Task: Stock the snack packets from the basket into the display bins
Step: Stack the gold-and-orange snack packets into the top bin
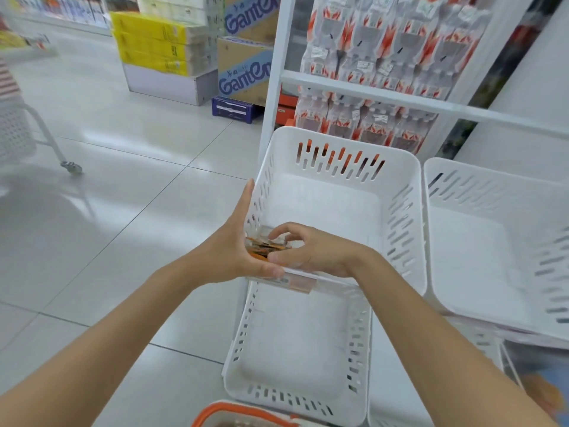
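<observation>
While my left hand (234,245), fingers straight, is bracing the packets (265,246) and my right hand (311,251) is pinching them, I am settling the stack flat, edges squared, into the near-left corner of the bin (400,211).

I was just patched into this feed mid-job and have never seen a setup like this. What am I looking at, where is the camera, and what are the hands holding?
There is no machine here. A person is working with two bare hands, and the single picture comes from a camera worn on their head, looking forward and down. The right hand curls its fingers round a small stack of snack packets in the near left corner of the upper white bin. The left hand lies with straight fingers against that bin's outer wall. A lower bin and another bin to the right sit close by. The orange-rimmed basket shows at the bottom edge.
</observation>
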Tool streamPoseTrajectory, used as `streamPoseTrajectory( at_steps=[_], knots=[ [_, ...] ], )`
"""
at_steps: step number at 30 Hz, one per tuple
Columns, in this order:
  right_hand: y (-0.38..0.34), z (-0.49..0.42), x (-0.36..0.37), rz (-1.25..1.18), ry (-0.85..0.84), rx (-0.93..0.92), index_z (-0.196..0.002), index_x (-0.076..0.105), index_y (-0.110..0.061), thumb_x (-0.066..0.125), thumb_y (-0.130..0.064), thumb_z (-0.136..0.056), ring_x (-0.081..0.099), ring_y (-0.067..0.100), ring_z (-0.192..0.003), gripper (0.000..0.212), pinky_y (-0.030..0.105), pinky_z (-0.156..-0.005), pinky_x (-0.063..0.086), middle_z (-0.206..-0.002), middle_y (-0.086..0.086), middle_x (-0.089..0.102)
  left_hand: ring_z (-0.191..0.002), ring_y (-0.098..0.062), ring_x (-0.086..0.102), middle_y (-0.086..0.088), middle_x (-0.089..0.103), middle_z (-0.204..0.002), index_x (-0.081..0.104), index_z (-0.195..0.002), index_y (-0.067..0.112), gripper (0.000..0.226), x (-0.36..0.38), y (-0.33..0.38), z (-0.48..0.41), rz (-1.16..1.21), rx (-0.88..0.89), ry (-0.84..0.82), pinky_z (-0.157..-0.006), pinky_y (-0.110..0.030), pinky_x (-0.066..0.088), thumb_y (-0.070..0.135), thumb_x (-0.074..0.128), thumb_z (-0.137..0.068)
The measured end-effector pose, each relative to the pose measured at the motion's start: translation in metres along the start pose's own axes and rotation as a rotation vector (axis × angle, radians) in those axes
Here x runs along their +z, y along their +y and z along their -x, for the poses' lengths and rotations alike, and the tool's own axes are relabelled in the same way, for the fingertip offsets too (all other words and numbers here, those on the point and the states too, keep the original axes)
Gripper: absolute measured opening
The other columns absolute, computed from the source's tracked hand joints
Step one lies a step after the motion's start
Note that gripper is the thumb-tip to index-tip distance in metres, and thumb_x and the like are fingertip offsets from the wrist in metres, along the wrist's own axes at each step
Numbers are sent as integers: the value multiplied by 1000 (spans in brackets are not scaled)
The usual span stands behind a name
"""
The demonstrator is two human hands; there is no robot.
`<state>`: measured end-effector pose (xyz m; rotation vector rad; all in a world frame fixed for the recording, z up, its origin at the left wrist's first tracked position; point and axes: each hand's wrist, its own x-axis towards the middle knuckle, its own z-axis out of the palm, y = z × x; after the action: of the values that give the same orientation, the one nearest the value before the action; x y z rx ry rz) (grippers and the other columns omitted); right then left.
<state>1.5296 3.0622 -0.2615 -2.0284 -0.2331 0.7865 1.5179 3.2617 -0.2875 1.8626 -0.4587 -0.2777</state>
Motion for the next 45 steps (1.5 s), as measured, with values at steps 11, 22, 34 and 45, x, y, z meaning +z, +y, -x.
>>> streamPoseTrajectory(
  at_steps=[11, 22, 34, 45],
  knots=[
    [4, 95, 37, 205, 785, -292, -115, 62, -27, 75, -22, -81, 52, 8, -77, 37, 7, -67, 39, -109, -4, 55, -144, -27, 21, -6, 22, -159, 12, -156, 26, 114, 37, 47, 67, -707, 28, 387, -112, -47, 32, 51, 82, -69],
    [171, 265, 153, 310, 374, 249, -136, 50, -22, 73, -34, -87, 52, 14, -104, 55, 24, -81, 44, -132, 0, 50, -134, -22, 42, -7, 40, -149, 37, -146, 20, 79, 156, 13, 195, -352, -247, 18, -104, -38, 42, 46, 75, -81],
    [210, 266, 213, 117, 465, 186, -123, 54, -15, 51, -33, -101, 60, 16, -90, 29, 31, -81, 52, -105, 5, 61, -104, -18, 53, -4, 48, -138, 45, -140, 17, 60, 210, -3, 240, -181, -331, -52, -75, -25, 49, 27, 72, -88],
    [166, 298, 177, -610, 492, 30, -110, 60, -16, 63, -12, -93, 60, 13, -68, 18, 29, -67, 54, -80, 6, 60, -90, -22, 72, -9, 68, -101, 49, -133, 5, 67, 255, 22, 220, 491, -551, 18, -79, -29, 58, 8, 82, -75]
  ],
)
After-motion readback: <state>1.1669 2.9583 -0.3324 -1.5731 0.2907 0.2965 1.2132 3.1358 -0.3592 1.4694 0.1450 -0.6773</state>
